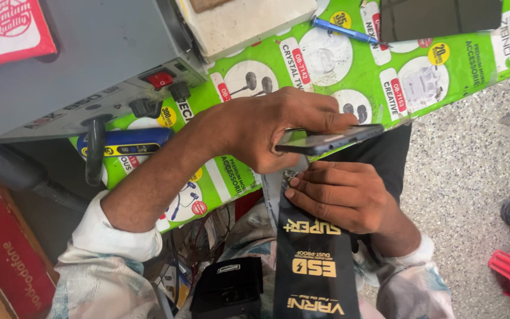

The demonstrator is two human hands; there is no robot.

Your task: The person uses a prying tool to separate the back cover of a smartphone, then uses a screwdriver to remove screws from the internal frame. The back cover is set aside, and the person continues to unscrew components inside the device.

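Hands meet at frame centre, above the near edge of the green printed surface (444,71). The left hand (273,127) is closed around a thin dark rectangular smartphone (332,139), holding it nearly level with the fingers curled over its top edge and the thumb underneath. The right hand (343,195) lies just below the smartphone, fingers bent and pressed onto the upper end of a long black sleeve package with gold lettering (314,266); it grips that end against the lap. The package runs from the right hand down toward the bottom of the frame.

A grey metal equipment box with a red rocker switch and black knobs (90,65) stands at upper left on the surface. A blue handheld tool (131,142) lies just beside the left forearm, below the box. A blue pen (343,31) rests at the top of the surface, near a dark flat panel (438,18). A small black box (228,289) sits at the lower edge, left of the package. Speckled floor (473,165) fills the right side.
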